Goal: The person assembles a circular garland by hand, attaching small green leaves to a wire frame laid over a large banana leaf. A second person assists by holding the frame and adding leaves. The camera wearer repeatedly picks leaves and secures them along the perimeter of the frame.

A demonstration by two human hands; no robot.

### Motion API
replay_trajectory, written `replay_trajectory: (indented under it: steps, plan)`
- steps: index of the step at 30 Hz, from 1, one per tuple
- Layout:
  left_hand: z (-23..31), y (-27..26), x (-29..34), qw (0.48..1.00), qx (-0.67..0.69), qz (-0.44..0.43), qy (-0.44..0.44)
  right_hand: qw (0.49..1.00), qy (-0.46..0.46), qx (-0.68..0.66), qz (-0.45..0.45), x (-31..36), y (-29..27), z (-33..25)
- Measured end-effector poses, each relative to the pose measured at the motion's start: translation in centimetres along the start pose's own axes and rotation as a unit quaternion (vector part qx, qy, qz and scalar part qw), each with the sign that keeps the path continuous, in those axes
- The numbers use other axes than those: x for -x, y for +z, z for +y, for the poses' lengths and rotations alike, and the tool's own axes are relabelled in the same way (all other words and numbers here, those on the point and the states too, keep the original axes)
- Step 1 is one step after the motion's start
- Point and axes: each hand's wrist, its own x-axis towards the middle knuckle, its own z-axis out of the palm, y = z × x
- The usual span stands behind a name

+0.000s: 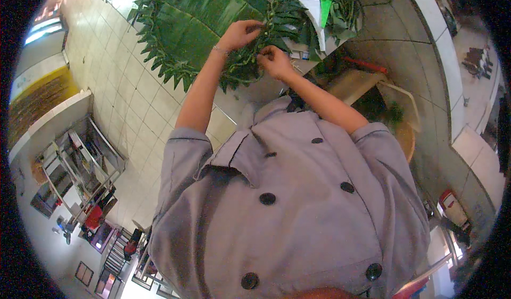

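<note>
Centrally, upper frame: one green leaf panel [205, 11], braided leaf rim [272, 9]; left hand [238, 35] and right hand [277, 64] at the rim, fingers [268, 51] curled, whether pinching cannot be told.

Past the top edge I lose the far end of the leaf mat [205, 14] and the tip of the bright green strip [326, 3]. Just what the left hand [239, 35] and right hand [275, 63] touch is too small to make out. The grey jacket [306, 219] is cut off below.
</note>
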Motion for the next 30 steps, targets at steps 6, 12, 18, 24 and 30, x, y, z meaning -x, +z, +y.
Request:
replay_trajectory:
  steps: [6, 12, 18, 24, 30]
  plan:
    - [0.6, 0.2, 5.3, 0.997, 0.038, -0.004, -0.072, 0.998, -0.023, 0.051, -0.029, 1.6, -0.6, -1.6]
    - [2.5, 1.7, 7.6, 0.996, 0.011, 0.077, -0.04, 0.999, 0.005, 0.045, 0.025, 1.9, 0.7, 0.3]
    - [1.4, 2.5, 6.5, 0.992, -0.045, 0.117, -0.015, 0.998, 0.005, 0.059, 0.021, 2.3, 0.5, -0.1]
    - [1.5, 1.7, 6.5, 0.994, -0.071, 0.082, -0.026, 0.993, 0.0, 0.109, 0.05, 3.7, 0.3, -1.3]
    - [2.5, 0.9, 9.5, 0.998, -0.046, 0.039, -0.032, 0.996, 0.001, 0.086, -0.015, 3.5, 1.0, -0.5]
